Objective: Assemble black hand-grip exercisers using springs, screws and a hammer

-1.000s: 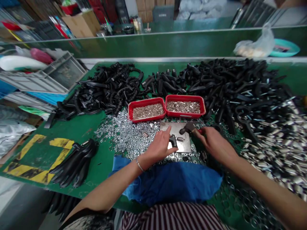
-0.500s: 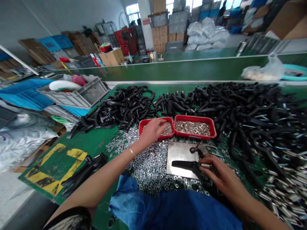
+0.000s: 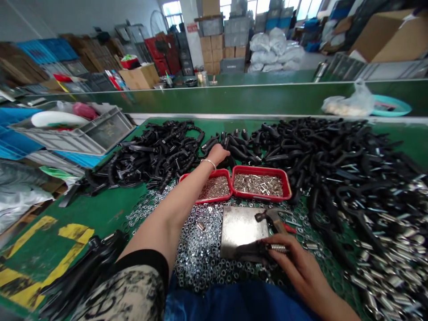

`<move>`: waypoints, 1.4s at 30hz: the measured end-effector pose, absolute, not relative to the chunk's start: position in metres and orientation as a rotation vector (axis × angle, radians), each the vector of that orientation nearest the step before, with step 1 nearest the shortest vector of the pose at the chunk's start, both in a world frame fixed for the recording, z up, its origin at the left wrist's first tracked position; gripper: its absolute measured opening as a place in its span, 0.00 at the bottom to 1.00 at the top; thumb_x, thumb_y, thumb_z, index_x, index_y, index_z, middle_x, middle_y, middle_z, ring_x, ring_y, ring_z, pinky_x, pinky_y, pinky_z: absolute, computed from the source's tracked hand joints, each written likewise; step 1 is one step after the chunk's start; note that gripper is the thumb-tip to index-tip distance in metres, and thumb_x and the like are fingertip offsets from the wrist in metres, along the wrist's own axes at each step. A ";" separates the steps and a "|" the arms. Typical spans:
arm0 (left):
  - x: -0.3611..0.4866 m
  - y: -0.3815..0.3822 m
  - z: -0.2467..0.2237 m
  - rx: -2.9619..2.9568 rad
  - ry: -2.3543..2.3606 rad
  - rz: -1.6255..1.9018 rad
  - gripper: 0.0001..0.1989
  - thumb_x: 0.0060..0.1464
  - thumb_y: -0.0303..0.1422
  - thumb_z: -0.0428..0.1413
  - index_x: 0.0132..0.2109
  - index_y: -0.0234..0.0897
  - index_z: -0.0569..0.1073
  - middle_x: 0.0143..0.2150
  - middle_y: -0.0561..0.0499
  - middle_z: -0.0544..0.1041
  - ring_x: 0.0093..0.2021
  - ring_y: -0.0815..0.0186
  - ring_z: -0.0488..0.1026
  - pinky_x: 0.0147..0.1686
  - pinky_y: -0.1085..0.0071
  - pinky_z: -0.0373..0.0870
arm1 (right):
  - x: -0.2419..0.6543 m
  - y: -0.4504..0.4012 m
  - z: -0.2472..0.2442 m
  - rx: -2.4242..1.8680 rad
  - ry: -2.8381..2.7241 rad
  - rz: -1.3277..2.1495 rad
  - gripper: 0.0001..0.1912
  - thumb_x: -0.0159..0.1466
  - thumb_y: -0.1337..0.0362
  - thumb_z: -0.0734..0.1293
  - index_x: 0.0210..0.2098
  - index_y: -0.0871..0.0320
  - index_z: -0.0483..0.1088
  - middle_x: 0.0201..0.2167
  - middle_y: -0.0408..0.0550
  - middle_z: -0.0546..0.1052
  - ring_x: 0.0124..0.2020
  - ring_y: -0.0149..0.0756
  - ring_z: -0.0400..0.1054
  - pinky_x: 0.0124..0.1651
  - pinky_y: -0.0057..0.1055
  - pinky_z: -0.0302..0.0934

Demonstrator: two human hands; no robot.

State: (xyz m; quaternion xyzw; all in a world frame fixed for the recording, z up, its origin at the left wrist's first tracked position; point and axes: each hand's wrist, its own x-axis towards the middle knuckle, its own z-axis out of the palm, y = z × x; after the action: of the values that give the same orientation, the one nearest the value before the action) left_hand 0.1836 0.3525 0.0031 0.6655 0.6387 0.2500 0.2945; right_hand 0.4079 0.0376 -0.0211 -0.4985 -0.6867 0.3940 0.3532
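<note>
My left hand (image 3: 218, 154) stretches past the red trays to the heap of black plastic handles (image 3: 239, 149). Its fingers are bent together at one handle, whose end shows just above them; the grip is partly hidden. In my right hand (image 3: 296, 256) is a black part with a ribbed metal spring (image 3: 278, 248) at its end. That part lies low over the front edge of a steel plate (image 3: 242, 225). A claw hammer (image 3: 272, 217) rests across the plate's right side, behind my right hand.
Two red trays, a left one (image 3: 216, 199) and a right one (image 3: 288, 185), hold small metal pins. Loose nuts (image 3: 200, 254) cover the table around the plate. Metal sleeves (image 3: 394, 263) pile up at right. A grey crate (image 3: 100, 138) stands at left.
My left hand has moved from above the left red tray to the black handles behind it. My right hand keeps its hold on the black part, now lower on the plate. The view has shifted.
</note>
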 end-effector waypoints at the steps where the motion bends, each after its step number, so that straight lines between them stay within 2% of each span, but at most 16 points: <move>1: 0.182 0.341 0.007 1.778 1.665 0.737 0.14 0.58 0.27 0.56 0.52 0.28 0.72 0.46 0.35 0.79 0.36 0.60 0.81 0.36 0.66 0.76 | 0.409 0.038 -0.025 -1.308 -1.644 1.114 0.09 0.71 0.56 0.62 0.48 0.50 0.70 0.40 0.50 0.79 0.36 0.40 0.77 0.43 0.39 0.73; 4: 0.173 0.282 0.020 1.801 1.314 1.033 0.19 0.60 0.27 0.53 0.58 0.38 0.68 0.59 0.40 0.73 0.43 0.66 0.80 0.42 0.69 0.79 | 0.408 0.037 -0.035 -1.288 -1.211 1.398 0.14 0.69 0.52 0.66 0.50 0.51 0.68 0.40 0.48 0.79 0.30 0.37 0.75 0.40 0.38 0.73; 7: 0.163 0.202 0.023 1.732 0.973 1.048 0.13 0.61 0.30 0.52 0.51 0.41 0.76 0.66 0.44 0.68 0.56 0.61 0.75 0.50 0.64 0.78 | 0.404 0.034 -0.039 -1.251 -0.871 1.620 0.19 0.64 0.50 0.71 0.48 0.54 0.72 0.41 0.48 0.78 0.32 0.33 0.74 0.38 0.32 0.73; 9: 0.160 0.151 0.014 1.503 0.884 0.989 0.12 0.64 0.34 0.50 0.47 0.39 0.77 0.64 0.41 0.70 0.55 0.57 0.76 0.50 0.57 0.79 | 0.403 0.029 -0.037 -1.232 -0.738 1.789 0.20 0.61 0.49 0.73 0.43 0.58 0.74 0.38 0.49 0.78 0.30 0.32 0.72 0.34 0.29 0.71; 12: 0.164 0.088 -0.009 1.128 0.837 0.896 0.16 0.60 0.40 0.58 0.51 0.37 0.73 0.59 0.37 0.73 0.49 0.55 0.79 0.49 0.51 0.79 | 0.404 0.020 -0.033 -1.231 -0.743 1.913 0.22 0.61 0.46 0.73 0.37 0.60 0.75 0.35 0.50 0.78 0.30 0.33 0.71 0.34 0.29 0.70; 14: 0.170 0.057 -0.021 1.004 0.809 0.859 0.26 0.55 0.40 0.64 0.59 0.40 0.68 0.58 0.39 0.73 0.51 0.55 0.78 0.50 0.52 0.79 | 0.408 0.017 -0.031 -1.315 -0.905 1.784 0.23 0.63 0.43 0.69 0.36 0.59 0.74 0.32 0.48 0.77 0.29 0.33 0.70 0.34 0.30 0.68; 16: 0.177 0.036 -0.025 0.957 0.774 0.838 0.32 0.55 0.41 0.63 0.64 0.43 0.64 0.59 0.39 0.72 0.52 0.55 0.77 0.50 0.54 0.78 | 0.411 0.017 -0.028 -1.476 -1.173 1.520 0.23 0.66 0.42 0.66 0.35 0.58 0.72 0.28 0.44 0.75 0.26 0.33 0.67 0.32 0.30 0.63; 19: 0.185 0.022 -0.019 0.958 0.832 0.804 0.26 0.57 0.44 0.62 0.59 0.41 0.69 0.51 0.41 0.76 0.44 0.62 0.78 0.44 0.63 0.77 | 0.410 0.021 -0.020 -1.603 -1.606 1.050 0.20 0.68 0.46 0.63 0.33 0.56 0.71 0.26 0.42 0.72 0.28 0.35 0.66 0.33 0.31 0.60; 22: 0.192 0.021 -0.011 0.944 0.939 0.811 0.20 0.59 0.49 0.59 0.49 0.39 0.69 0.39 0.48 0.78 0.31 0.68 0.76 0.33 0.69 0.75 | 0.400 0.026 -0.008 -1.552 -1.820 0.794 0.15 0.70 0.51 0.61 0.37 0.55 0.70 0.32 0.46 0.76 0.33 0.38 0.70 0.38 0.32 0.61; 24: 0.196 0.023 -0.009 0.939 0.964 0.800 0.21 0.61 0.53 0.55 0.47 0.40 0.66 0.33 0.51 0.78 0.26 0.67 0.75 0.27 0.70 0.73 | 0.393 0.028 -0.002 -1.549 -1.878 0.730 0.13 0.71 0.53 0.60 0.38 0.54 0.68 0.33 0.47 0.77 0.34 0.39 0.70 0.38 0.32 0.61; 27: 0.200 0.025 -0.010 1.039 1.018 0.764 0.23 0.62 0.56 0.50 0.43 0.39 0.67 0.25 0.52 0.77 0.21 0.65 0.74 0.24 0.70 0.72 | 0.386 0.032 0.001 -1.558 -1.937 0.682 0.13 0.72 0.54 0.59 0.34 0.54 0.65 0.31 0.47 0.75 0.33 0.40 0.70 0.37 0.32 0.59; 31: 0.204 0.028 -0.015 1.156 1.087 0.720 0.27 0.64 0.58 0.44 0.35 0.38 0.67 0.19 0.53 0.74 0.17 0.68 0.70 0.19 0.75 0.66 | 0.386 0.037 -0.004 -1.553 -1.992 0.657 0.13 0.72 0.54 0.58 0.34 0.53 0.63 0.30 0.47 0.74 0.32 0.41 0.69 0.36 0.32 0.57; 35: 0.212 0.034 -0.022 1.238 1.119 0.654 0.24 0.66 0.56 0.43 0.39 0.39 0.64 0.17 0.56 0.72 0.15 0.68 0.67 0.16 0.75 0.63 | 0.389 0.042 -0.010 -1.488 -2.045 0.670 0.14 0.72 0.54 0.58 0.33 0.53 0.61 0.27 0.46 0.72 0.30 0.41 0.67 0.35 0.32 0.56; 42: 0.220 0.039 -0.026 1.400 1.203 0.758 0.22 0.68 0.54 0.42 0.45 0.40 0.62 0.19 0.59 0.69 0.18 0.66 0.70 0.20 0.72 0.66 | 0.389 0.043 -0.015 -1.474 -1.819 0.749 0.14 0.72 0.53 0.59 0.32 0.53 0.61 0.27 0.44 0.70 0.29 0.38 0.66 0.34 0.32 0.56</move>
State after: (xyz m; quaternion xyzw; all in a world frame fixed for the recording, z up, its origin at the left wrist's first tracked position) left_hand 0.2199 0.0393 -0.0257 0.5894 0.5066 0.3190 0.5424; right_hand 0.3886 0.0432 -0.0148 -0.5651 -0.6971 0.2870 0.3352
